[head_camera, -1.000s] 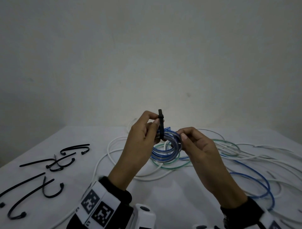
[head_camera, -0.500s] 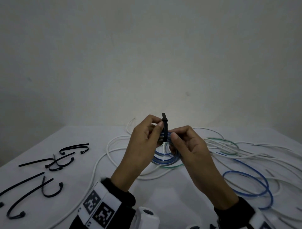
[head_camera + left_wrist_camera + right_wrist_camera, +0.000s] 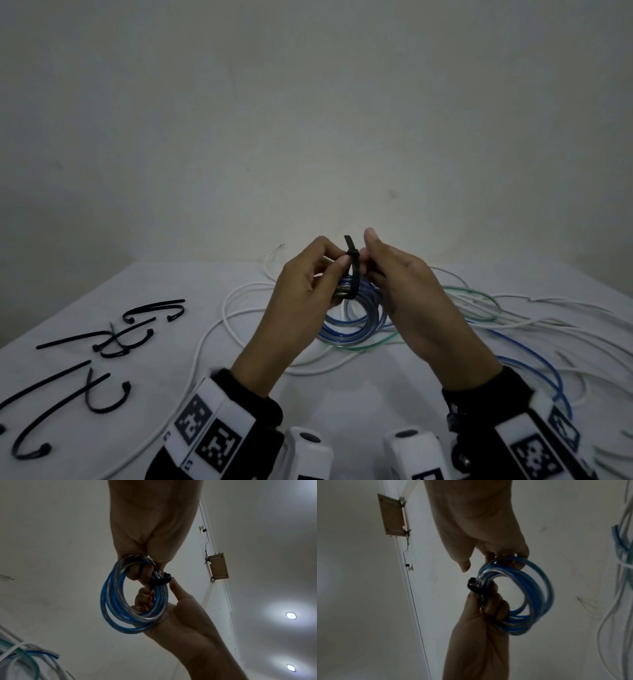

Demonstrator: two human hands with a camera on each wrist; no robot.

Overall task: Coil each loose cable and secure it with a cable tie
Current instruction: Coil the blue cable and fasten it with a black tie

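Observation:
A blue and clear cable coil (image 3: 356,325) hangs in the air between both hands above the table. A black cable tie (image 3: 353,274) is looped round the coil's top, its short tail pointing up. My left hand (image 3: 337,270) grips the coil and the tie's band; in the left wrist view its fingers (image 3: 140,573) curl through the coil (image 3: 120,601) beside the tie (image 3: 159,581). My right hand (image 3: 368,263) is close on the tie's right, its thumb raised. In the right wrist view its fingers (image 3: 513,559) hook the coil's top (image 3: 530,595), the thumb off it.
Several spare black cable ties (image 3: 137,329) lie on the white table (image 3: 359,394) at the left. Loose white, green and blue cables (image 3: 513,322) sprawl over the right side, and a white cable (image 3: 219,329) loops under my hands. A plain wall stands behind.
My right hand has moved from the coil's right side up to the tie's head, and its thumb now sticks up. The left hand keeps its grip.

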